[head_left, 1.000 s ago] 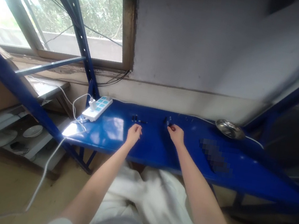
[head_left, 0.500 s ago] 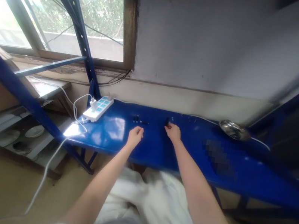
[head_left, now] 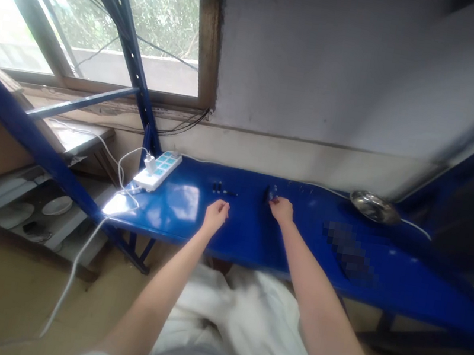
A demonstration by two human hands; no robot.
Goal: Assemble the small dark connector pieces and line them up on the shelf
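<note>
My right hand (head_left: 282, 210) is over the blue table, its thumb and fingers pinched together. At its fingertips are small clear or bluish bits (head_left: 274, 190), too small to name. Just left of these a small dark upright object (head_left: 267, 193) stands on the table. My left hand (head_left: 216, 216) hovers near the table's front part with its fingers curled closed; whatever they might hold is hidden. Beyond it lie two short black cylinders (head_left: 216, 187) side by side and a slim black pen-like piece (head_left: 229, 193).
A white power strip (head_left: 157, 171) with a plug and cables occupies the table's left end. At the back right sits a shiny metal dish (head_left: 374, 206). A blurred-out dark object (head_left: 348, 252) lies on the right. Blue metal posts (head_left: 127, 43) rise at the left.
My right hand has shifted slightly right, from the small dark object to the clear bits beside it. The left hand stays nearly where it was, and the view has moved a little.
</note>
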